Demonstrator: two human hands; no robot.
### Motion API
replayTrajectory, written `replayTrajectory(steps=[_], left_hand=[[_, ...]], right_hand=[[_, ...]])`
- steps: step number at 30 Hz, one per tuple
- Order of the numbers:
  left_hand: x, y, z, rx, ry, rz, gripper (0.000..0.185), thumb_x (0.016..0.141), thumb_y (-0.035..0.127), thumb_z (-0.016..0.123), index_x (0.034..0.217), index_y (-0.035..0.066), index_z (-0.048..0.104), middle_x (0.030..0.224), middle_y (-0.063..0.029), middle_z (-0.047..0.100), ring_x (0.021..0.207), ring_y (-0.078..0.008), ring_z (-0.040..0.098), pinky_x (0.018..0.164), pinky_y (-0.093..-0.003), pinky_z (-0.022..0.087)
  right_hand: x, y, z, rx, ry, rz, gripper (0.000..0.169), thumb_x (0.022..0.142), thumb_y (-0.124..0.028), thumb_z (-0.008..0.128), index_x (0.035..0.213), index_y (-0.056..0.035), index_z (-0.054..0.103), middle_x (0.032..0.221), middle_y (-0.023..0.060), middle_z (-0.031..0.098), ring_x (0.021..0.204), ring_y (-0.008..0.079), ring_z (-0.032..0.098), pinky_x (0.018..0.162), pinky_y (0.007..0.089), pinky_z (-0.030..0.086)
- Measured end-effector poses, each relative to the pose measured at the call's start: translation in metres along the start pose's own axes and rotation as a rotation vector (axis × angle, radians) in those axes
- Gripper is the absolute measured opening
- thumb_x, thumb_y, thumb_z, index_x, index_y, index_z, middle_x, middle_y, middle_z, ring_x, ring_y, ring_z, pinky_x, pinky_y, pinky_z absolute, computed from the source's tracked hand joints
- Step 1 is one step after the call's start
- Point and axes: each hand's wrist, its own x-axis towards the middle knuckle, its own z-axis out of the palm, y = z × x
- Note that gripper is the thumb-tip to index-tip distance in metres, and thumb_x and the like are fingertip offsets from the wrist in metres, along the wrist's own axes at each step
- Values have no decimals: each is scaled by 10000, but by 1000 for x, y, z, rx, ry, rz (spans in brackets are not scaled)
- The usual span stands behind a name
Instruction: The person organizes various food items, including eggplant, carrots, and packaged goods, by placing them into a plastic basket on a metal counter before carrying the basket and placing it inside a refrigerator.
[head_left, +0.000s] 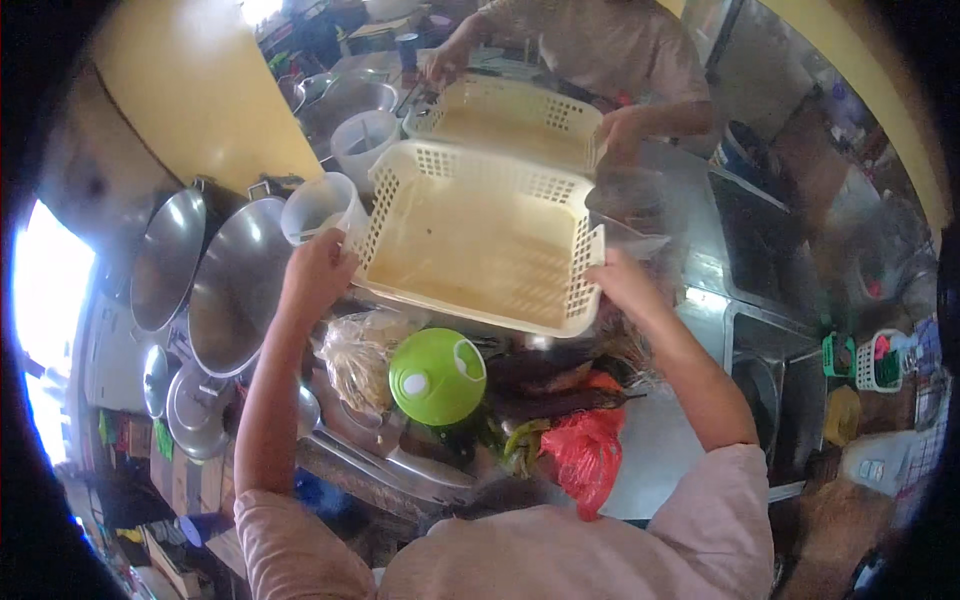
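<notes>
A cream plastic basket (472, 247) with perforated sides is held out in front of me, its solid bottom facing up at the camera with little in it but a small dark speck. My left hand (322, 262) grips its left end and my right hand (619, 279) its right end. Below the near rim lie a green plastic lidded thing (439, 375), a clear bag of food (364, 360), dark eggplants (555, 401), a red plastic bag (585, 454) and a large knife (431, 469). What lies right behind the basket is hidden.
A translucent tub (321, 206) stands beside the basket's left end. Large metal woks (240, 285) hang or lean at the left. A steel sink (757, 375) is at the right, with small baskets (877, 364) beyond. A reflective wall behind mirrors the basket and my arms.
</notes>
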Motion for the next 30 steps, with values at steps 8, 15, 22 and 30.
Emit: replayTrajectory(steps=[8,15,22,30], left_hand=[[-29,89,-44,-945,-232,134,259,772,144,565,1005,30,557,773,-57,593,685,-90,550,604,-230,439],[-47,116,-53,-527,-28,296,275,748,61,565,1018,16,541,791,-63,600,710,-99,565,638,-233,449],[-37,95,-48,-580,-74,354,280,760,69,543,1035,19,518,798,-92,604,717,-117,584,652,-246,459],[-47,87,-57,-451,85,474,271,776,86,541,1038,22,514,776,-83,609,705,-114,586,644,-246,461]], right_hand=[[-129,-1,-119,336,330,237,302,681,-87,518,968,-3,563,832,82,598,749,163,568,701,269,438],[-334,149,-206,541,848,443,348,646,-66,503,984,16,513,889,139,570,743,219,588,653,323,487],[-407,274,-147,1648,873,237,414,814,-123,442,1207,-31,347,1046,145,534,491,112,496,360,167,397],[-337,295,-161,2347,757,-298,557,836,-145,398,1287,29,119,1010,208,523,370,95,413,312,188,336]])
